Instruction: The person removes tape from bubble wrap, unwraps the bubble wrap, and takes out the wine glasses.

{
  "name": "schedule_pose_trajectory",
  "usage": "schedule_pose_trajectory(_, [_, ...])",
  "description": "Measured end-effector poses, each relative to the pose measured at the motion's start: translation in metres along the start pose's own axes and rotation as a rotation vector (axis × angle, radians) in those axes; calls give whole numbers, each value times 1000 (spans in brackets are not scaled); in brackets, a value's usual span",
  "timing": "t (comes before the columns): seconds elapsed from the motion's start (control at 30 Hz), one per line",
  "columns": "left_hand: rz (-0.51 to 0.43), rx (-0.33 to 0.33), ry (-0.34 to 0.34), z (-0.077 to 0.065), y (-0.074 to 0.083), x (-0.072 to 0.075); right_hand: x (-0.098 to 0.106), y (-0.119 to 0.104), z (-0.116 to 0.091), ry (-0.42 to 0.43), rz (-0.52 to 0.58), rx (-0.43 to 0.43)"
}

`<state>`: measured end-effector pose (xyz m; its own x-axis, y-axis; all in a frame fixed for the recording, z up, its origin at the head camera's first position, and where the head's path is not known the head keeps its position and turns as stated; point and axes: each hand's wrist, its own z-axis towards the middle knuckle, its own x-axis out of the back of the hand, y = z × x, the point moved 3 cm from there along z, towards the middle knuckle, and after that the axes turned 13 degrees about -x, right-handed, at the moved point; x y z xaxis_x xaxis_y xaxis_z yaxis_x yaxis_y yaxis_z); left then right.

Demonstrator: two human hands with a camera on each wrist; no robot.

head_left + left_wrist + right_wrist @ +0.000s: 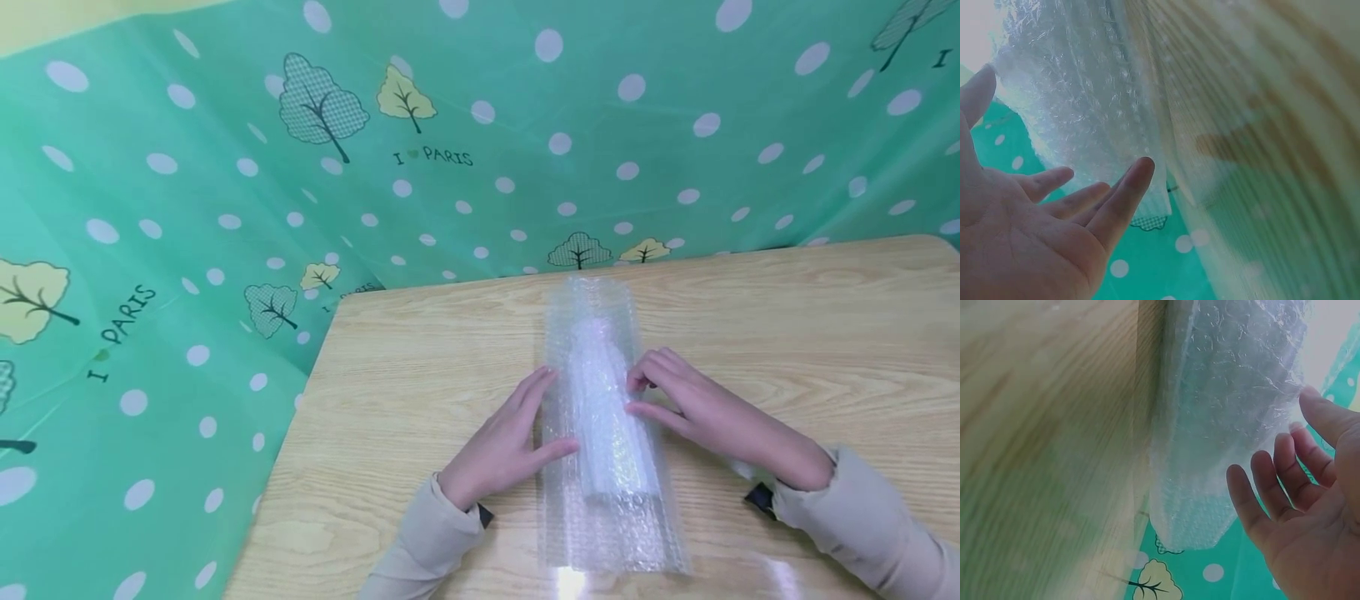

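Note:
A long sheet of clear bubble wrap [558, 533] lies on the table, folded around a whitish shape [611, 417] that is narrower at its far end. The wrap blurs what that shape is. My left hand [506, 446] rests along the wrap's left side, fingers extended and thumb lying over its top. On the other side, my right hand [686, 400] has its thumb and bent fingertips at the wrap's right edge. In the right wrist view its fingers [1266, 481] are spread and gently curved, with the bubble wrap [1229, 394] beside them.
The wooden table [420, 367] extends on both sides of the wrap. Behind it and to the left hangs a green cloth [450, 192] with white dots and printed trees. A black band [761, 498] shows at the right sleeve.

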<state>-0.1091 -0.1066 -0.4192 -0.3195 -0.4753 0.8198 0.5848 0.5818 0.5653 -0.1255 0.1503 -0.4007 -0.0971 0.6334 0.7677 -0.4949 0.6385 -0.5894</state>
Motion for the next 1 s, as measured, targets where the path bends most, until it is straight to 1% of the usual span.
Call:
schedule_pose_trajectory(0.43, [20,-10,-2,1,-1,0,0,-2,-1,-24,3,-35])
schedule_pose_trajectory(0.7, [22,-12,0,1,0,0,-1,-4,0,14,-15,11])
schedule_pose_trajectory(0.83, [19,-14,1,1,1,0,-1,-5,-1,39,-41,38])
schedule_pose_trajectory(1.0, [15,-10,-1,0,0,0,0,-7,-1,44,-53,39])
